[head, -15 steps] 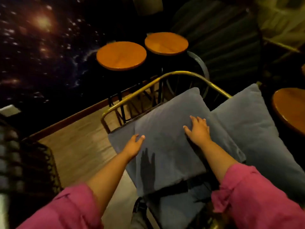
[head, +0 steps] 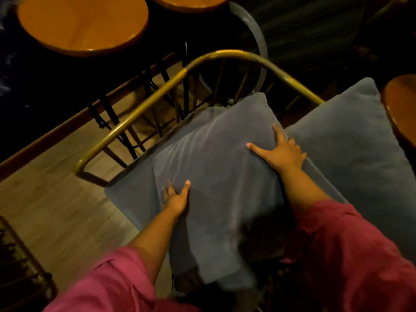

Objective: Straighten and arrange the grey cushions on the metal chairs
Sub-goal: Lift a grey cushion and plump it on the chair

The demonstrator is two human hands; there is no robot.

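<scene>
Left hand [head: 175, 198] lay open on top grey cushion [head: 216, 176] near its left edge, thumb spread, gripping nothing. Right hand [head: 281, 152] pressed flat, fingers splayed, at cushion's right edge. Cushion sat tilted on seat pad [head: 126, 190] inside brass-railed metal chair [head: 144, 106]. Second grey cushion [head: 344, 140] lay just right, touching. Round wooden tables [head: 83, 23] stood beyond chair. Pink sleeves [head: 351, 251] covered both forearms' near ends.
</scene>
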